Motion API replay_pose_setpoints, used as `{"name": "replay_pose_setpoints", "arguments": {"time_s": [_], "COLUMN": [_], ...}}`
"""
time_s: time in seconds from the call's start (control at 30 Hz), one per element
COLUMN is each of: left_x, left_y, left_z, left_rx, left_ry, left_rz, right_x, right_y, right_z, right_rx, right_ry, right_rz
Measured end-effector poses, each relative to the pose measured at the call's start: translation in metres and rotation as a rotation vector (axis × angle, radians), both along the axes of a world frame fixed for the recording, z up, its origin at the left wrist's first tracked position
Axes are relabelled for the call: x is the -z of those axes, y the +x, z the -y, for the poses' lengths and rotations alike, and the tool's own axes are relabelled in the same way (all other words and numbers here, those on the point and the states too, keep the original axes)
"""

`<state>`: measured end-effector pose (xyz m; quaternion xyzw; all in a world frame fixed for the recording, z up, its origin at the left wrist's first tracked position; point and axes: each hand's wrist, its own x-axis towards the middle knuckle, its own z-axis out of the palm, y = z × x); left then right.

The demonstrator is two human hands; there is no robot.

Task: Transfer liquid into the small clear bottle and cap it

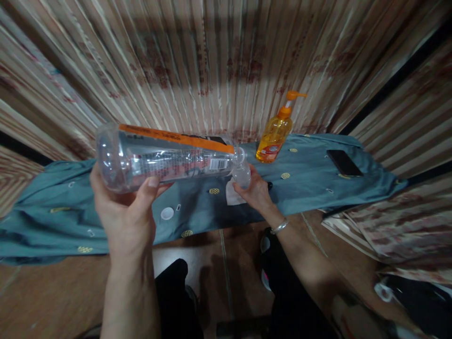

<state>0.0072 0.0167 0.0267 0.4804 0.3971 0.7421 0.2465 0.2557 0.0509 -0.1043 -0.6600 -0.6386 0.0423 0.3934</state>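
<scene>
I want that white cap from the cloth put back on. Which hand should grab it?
Probably the right hand; it holds only the small cup, while the left hand carries the clear bottle. The white cap lies between them.

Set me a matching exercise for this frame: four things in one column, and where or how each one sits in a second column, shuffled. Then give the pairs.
Things:
1. large clear bottle
2. small clear bottle
3. orange pump bottle
4. black phone

Places or states:
A. lying flat on the blue cloth, far right
B. held on its side in the left hand
C. standing upright on the cloth, by the curtain
D. held at the big bottle's mouth by the right hand

Pairs: 1-B, 2-D, 3-C, 4-A
</scene>
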Motion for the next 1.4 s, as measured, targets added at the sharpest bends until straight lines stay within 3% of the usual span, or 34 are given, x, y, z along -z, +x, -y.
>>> {"name": "replay_pose_setpoints", "arguments": {"time_s": [1.4], "left_x": [0.001], "left_y": [-0.0008], "left_z": [0.0008], "left_rx": [-0.019], "left_ry": [0.016], "left_rz": [-0.071], "right_x": [0.0022], "right_y": [-0.0002], "right_z": [-0.0007], "right_rx": [-0.003], "right_ry": [0.033], "right_rz": [-0.003]}}
